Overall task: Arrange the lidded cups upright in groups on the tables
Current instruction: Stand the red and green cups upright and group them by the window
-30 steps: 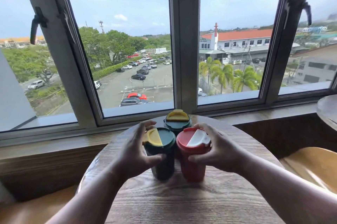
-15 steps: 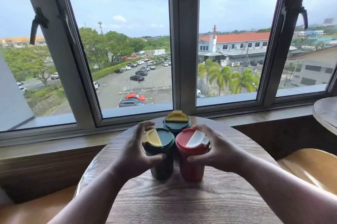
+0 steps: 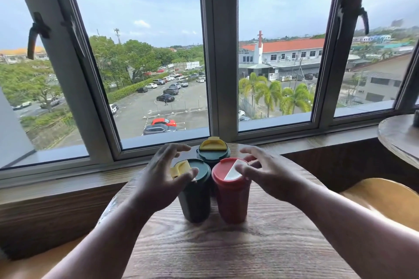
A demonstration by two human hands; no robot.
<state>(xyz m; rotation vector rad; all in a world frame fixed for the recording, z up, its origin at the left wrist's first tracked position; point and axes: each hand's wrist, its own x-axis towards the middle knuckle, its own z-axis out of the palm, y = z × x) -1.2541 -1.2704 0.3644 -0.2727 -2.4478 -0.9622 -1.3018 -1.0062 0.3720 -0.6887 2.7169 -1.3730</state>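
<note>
Three lidded cups stand upright in a tight cluster on a round wooden table point(image 3: 238, 251). A dark green cup point(image 3: 196, 201) with a yellow flap is front left, a red cup point(image 3: 233, 201) with a white flap front right, and another green cup point(image 3: 213, 151) with a yellow flap behind them. My left hand point(image 3: 162, 179) hovers by the front green cup with fingers spread, its thumb over the lid rim. My right hand point(image 3: 265, 176) hovers over the red cup's right side, fingers apart, gripping nothing.
A wide window point(image 3: 217, 52) with a wooden sill runs just behind the table. A second round table point(image 3: 399, 140) shows at the right edge with a dark object on it. A yellow-tan seat point(image 3: 383, 201) sits to the right below it.
Both hands have let go of the front green cup and the red cup and opened, lifting slightly away. The three cups stay standing together.
</note>
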